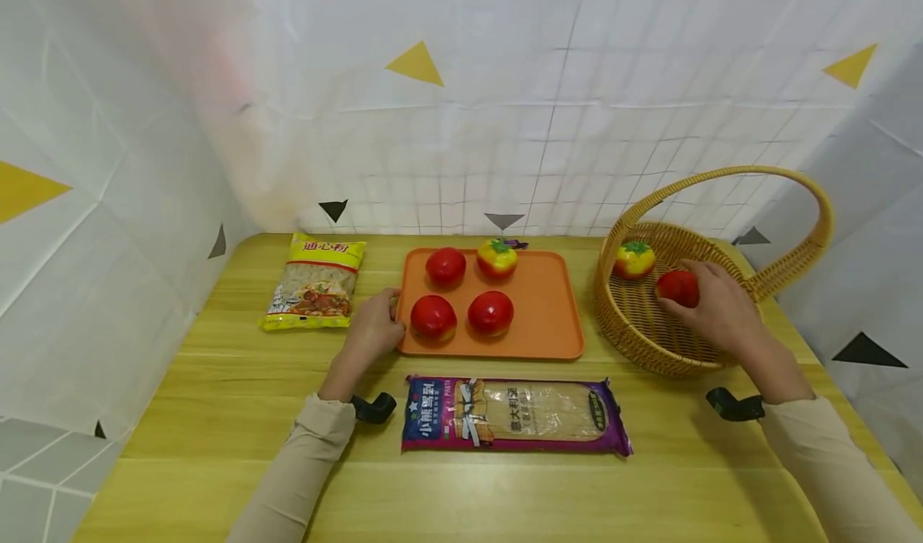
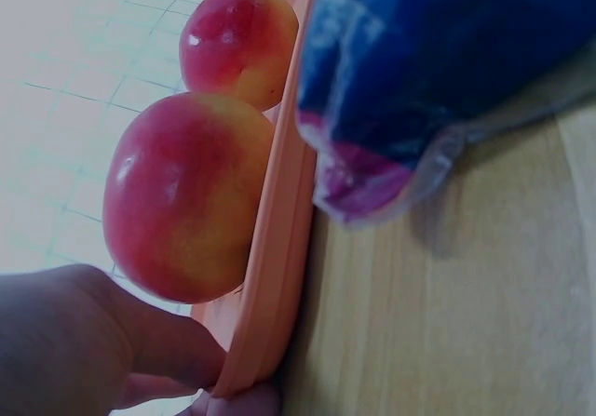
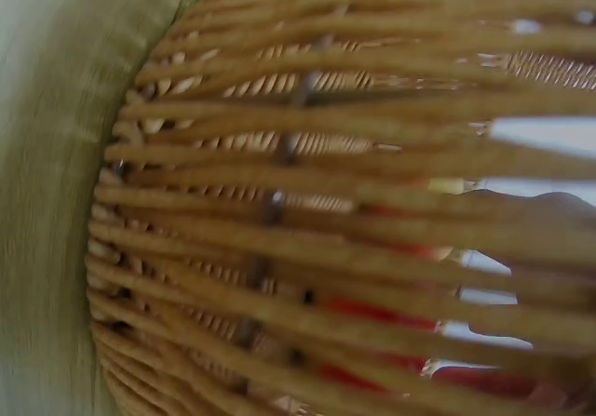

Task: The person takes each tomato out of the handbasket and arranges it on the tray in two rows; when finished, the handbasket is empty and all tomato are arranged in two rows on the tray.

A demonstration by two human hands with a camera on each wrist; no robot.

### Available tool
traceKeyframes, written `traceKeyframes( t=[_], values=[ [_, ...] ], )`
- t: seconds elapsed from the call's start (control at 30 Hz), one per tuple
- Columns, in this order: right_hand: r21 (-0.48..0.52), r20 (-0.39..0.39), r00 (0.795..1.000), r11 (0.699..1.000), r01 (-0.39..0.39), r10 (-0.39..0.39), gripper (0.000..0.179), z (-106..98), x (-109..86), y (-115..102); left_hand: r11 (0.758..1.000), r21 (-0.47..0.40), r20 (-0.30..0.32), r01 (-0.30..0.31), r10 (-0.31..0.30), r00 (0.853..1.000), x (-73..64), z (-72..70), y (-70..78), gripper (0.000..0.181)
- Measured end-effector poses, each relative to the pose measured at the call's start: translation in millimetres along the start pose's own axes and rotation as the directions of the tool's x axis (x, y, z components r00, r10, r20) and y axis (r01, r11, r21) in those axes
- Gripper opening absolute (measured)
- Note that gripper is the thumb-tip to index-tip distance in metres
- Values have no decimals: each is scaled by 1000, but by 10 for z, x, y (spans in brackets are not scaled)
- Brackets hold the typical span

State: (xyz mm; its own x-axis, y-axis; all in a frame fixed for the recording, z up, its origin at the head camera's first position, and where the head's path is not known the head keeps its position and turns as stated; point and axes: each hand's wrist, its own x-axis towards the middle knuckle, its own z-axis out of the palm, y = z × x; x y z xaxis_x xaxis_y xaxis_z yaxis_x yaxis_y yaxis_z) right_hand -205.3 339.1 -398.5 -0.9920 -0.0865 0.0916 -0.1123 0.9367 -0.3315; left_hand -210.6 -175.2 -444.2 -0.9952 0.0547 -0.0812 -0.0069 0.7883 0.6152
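Observation:
At the left end of the orange tray [image 1: 544, 307], my left hand [image 1: 371, 327] pinches the rim between thumb and fingers. On the tray sit several fruits: red ones [image 1: 491, 313] with yellowish undersides, and a red-and-yellow fruit [image 1: 497, 259] with a green leafy top at the back. My right hand [image 1: 721, 307] reaches inside the wicker basket [image 1: 613, 319] and holds a red fruit [image 1: 678, 288] in its fingers. Beside that fruit lies another leafy-topped yellow-and-red fruit [image 1: 634, 261]. In the right wrist view the basket's weave [image 3: 279, 202] mostly hides the hand and fruit.
A purple pasta packet [image 1: 519, 415] lies in front of the tray. To the tray's left is a yellow macaroni bag [image 1: 315, 283]. The basket's tall handle [image 1: 728, 173] arches over its right side. White patterned sheeting [image 1: 461, 126] stands behind the wooden table [image 1: 238, 447].

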Motion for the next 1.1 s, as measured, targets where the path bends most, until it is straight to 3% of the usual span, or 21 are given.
traceKeyframes(
  t=[0.37, 0.73, 1.1],
  values=[
    [3, 64, 998, 1000, -9, 9, 97, 101, 76, 148, 1000, -3, -13, -17, 17, 1000, 8, 8, -12, 58],
    [33, 47, 999, 999, 9, -11, 75, 144, 111, 223, 1000, -7, -11, -20, 20, 1000, 10, 1, -19, 58],
    [33, -6, 1000, 999, 25, -25, 75, 84, 11, 149, 1000, 8, -4, -25, 25, 1000, -6, -11, -4, 59]
  ],
)
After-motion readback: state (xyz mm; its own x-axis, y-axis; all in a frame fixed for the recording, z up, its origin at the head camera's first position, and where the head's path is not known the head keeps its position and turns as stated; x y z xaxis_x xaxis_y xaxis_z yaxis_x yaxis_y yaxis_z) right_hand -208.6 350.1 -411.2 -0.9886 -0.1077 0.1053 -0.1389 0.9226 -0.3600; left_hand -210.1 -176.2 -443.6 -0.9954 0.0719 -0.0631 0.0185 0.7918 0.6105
